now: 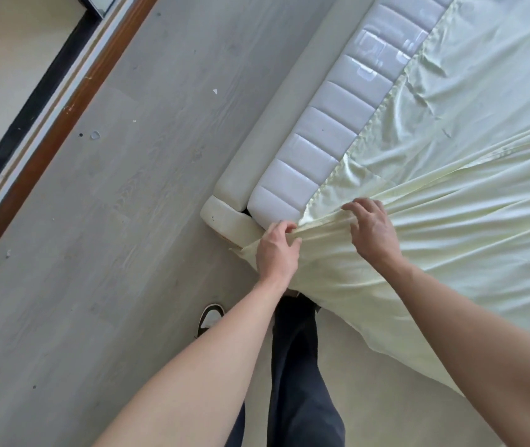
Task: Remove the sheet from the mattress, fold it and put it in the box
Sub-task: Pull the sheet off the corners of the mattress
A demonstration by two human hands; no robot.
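Note:
A pale yellow sheet (pixel 457 201) covers the mattress (pixel 331 133), whose white quilted side shows along the left. At the near corner the sheet is bunched into folds that fan out across the bed. My left hand (pixel 276 250) grips the gathered corner of the sheet just off the mattress corner. My right hand (pixel 374 231) lies a little to the right, its fingers curled into the bunched folds on top of the bed. The sheet's loose edge hangs down in front of my legs. No box is in view.
A cream bed frame (pixel 250 162) runs beside the mattress and ends in a rounded corner near my left hand. Grey wood-look floor (pixel 112 221) stretches to the left, with small scraps on it. A brown door threshold (pixel 63 114) crosses the upper left. My shoe (pixel 209 317) is below.

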